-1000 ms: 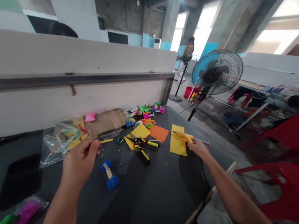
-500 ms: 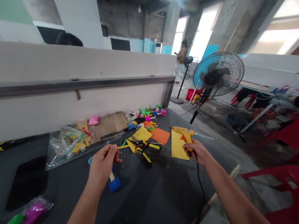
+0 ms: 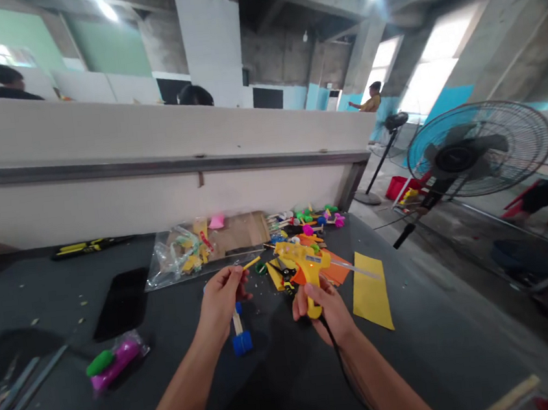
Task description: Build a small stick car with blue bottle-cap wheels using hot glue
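My left hand [image 3: 222, 296] pinches a thin yellow strip [image 3: 252, 263], its free end pointing up and right. My right hand [image 3: 328, 307] is wrapped round the handle of a yellow hot glue gun [image 3: 310, 266]. The gun's nozzle points left toward the strip, apart from it, and a clear glue stick [image 3: 359, 269] juts from its back. Behind the gun, black-and-yellow pliers [image 3: 285, 272] lie partly hidden on yellow and orange sheets [image 3: 341, 270]. Below my left hand lies a wooden stick with a blue piece [image 3: 242, 343] on its end.
A yellow sheet [image 3: 373, 299] lies at the right. Behind are a clear plastic bag [image 3: 162, 262] and a pile of colourful small parts [image 3: 308, 227]. A black phone-like slab [image 3: 122, 302] and a wrapped purple-green packet [image 3: 117, 363] lie left. A fan [image 3: 455, 156] stands beyond the table.
The glue gun has come off the yellow sheet and moved left, close to the strip in my left hand. The strip now tilts upward. My view has turned left.
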Motion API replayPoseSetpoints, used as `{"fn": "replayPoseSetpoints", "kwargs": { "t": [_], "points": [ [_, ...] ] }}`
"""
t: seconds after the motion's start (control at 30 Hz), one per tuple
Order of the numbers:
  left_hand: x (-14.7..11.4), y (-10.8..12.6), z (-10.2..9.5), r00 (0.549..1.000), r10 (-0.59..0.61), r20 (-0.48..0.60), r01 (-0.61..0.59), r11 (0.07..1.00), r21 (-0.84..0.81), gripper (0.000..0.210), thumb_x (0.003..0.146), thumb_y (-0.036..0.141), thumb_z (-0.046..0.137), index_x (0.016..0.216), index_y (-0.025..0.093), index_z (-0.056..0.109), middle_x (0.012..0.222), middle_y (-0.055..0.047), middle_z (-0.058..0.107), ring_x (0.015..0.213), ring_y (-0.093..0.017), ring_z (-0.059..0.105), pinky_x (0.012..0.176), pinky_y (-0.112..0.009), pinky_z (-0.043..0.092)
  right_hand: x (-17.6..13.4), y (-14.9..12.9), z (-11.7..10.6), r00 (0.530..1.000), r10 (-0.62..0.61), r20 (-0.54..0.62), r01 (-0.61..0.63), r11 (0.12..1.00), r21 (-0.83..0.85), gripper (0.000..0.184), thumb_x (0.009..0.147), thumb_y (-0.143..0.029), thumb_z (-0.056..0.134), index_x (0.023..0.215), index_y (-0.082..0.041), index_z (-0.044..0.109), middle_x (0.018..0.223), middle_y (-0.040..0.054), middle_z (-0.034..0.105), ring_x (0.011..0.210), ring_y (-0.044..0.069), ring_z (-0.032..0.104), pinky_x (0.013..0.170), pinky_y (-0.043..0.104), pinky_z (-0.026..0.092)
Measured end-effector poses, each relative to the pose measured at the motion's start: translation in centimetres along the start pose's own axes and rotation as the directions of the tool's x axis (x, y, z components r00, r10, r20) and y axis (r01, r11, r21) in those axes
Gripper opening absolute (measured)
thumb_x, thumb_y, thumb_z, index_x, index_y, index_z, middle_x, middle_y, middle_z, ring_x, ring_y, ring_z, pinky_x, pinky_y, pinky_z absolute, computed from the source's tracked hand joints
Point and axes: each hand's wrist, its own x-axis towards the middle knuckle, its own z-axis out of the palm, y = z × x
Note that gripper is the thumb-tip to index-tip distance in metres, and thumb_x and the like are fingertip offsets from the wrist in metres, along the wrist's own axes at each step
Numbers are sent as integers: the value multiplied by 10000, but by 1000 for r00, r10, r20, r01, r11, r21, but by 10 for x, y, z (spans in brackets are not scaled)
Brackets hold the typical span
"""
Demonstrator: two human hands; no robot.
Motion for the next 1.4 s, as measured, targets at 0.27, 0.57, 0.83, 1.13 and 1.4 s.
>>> {"fn": "replayPoseSetpoints", "kwargs": {
  "t": [0.27,0.57,0.83,1.13,1.4],
  "points": [
    [0,-6,6,997,22,68,-28,995,92,323,658,480,666,712,169,600,637,45,517,500,-79,446,512,-245,501,-1,27,-5,989,38,-142,-35,999,28,183,685,-292,720,783,-162,636,713,34,640,628,165,603,465,248,478],
    [-1,-22,14,974,73,215,-155,905,397,219,744,400,575,705,192,629,615,33,582,506,-111,539,530,-236,435,25,21,1,897,-34,-442,-61,978,-200,249,590,-285,778,752,-129,672,648,39,666,569,158,608,484,263,513],
    [-1,-14,10,923,-46,382,-151,870,469,176,729,343,580,688,193,661,619,14,617,527,-114,541,533,-230,400,30,23,-3,897,-65,-437,-59,963,-264,226,595,-272,762,719,-120,649,561,0,616,460,113,554,470,241,471],
    [14,-17,-4,994,56,93,-90,906,414,246,720,427,607,712,185,647,623,15,610,511,-118,558,510,-233,426,10,13,-13,985,93,-146,-120,975,-187,252,781,-367,658,925,-161,637,649,-2,574,476,84,458,417,215,437],
    [13,-8,-7,992,125,9,-112,853,509,229,720,419,598,749,202,666,626,18,630,528,-129,580,499,-228,404,1,24,-6,989,105,-101,-131,942,-308,260,784,-412,657,894,-182,606,701,-13,532,484,71,464,421,211,448]
  ]
}}
